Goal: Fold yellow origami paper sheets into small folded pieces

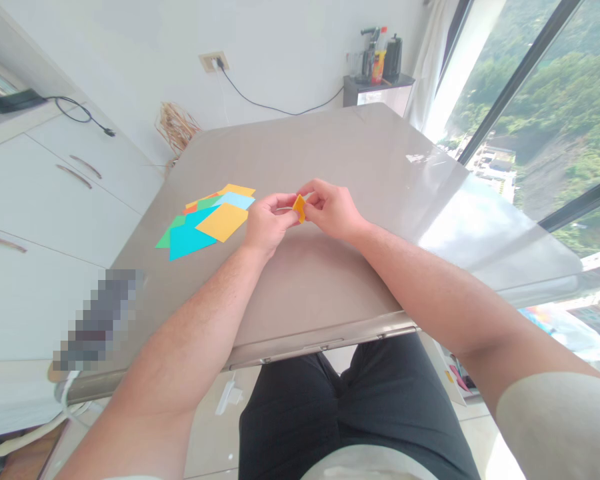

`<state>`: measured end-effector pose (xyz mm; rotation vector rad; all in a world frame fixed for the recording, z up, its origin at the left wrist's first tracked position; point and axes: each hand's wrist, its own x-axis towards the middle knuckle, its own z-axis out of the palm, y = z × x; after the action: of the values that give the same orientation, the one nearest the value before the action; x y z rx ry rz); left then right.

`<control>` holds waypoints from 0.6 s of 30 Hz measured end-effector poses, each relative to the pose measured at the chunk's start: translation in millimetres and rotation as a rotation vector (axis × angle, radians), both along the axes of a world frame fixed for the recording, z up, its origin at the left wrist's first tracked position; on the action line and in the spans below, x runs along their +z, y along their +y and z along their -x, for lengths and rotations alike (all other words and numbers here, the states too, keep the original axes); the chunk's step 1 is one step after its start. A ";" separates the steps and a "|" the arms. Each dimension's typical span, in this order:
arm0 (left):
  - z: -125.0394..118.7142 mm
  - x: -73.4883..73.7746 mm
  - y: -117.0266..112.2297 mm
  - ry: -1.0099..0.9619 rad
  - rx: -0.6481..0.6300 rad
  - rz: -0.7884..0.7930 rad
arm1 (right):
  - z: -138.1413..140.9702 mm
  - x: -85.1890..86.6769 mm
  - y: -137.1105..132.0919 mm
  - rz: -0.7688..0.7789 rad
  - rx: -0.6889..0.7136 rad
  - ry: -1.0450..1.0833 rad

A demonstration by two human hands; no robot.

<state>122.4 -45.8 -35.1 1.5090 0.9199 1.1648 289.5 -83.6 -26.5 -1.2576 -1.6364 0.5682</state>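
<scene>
A small folded piece of yellow paper (pixel 299 207) is held between both hands, just above the middle of the table. My left hand (pixel 270 223) pinches it from the left with thumb and fingers. From the right, my right hand (pixel 333 208) grips its other edge, fingers curled. Part of the paper is hidden behind the fingertips. Just left of my left hand lies a loose spread of coloured sheets: a yellow sheet (pixel 223 222), a blue sheet (pixel 193 233), a light blue sheet (pixel 236 200), and some green and orange ones partly covered.
The grey-brown table (pixel 320 287) reaches from my lap towards the wall. A blurred dark object (pixel 100 320) with a white cable lies at its left edge. Behind stands a small cabinet (pixel 377 87) with a kettle (pixel 393 57) and bottles. Windows line the right.
</scene>
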 end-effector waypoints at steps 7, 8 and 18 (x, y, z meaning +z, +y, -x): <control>-4.2 -1.4 -4.5 0.022 -0.045 -0.048 | 2.5 -0.8 3.6 0.030 -0.107 -0.087; -4.8 -0.9 -5.3 0.008 -0.056 -0.045 | 2.8 -0.6 3.9 0.032 -0.124 -0.080; -5.0 3.5 -5.0 -0.174 0.008 0.024 | 4.2 8.5 -2.6 0.026 -0.170 0.053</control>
<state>127.4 -50.8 -31.6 1.3622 0.8196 1.2657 285.4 -86.2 -17.9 -1.3741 -1.4666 0.5146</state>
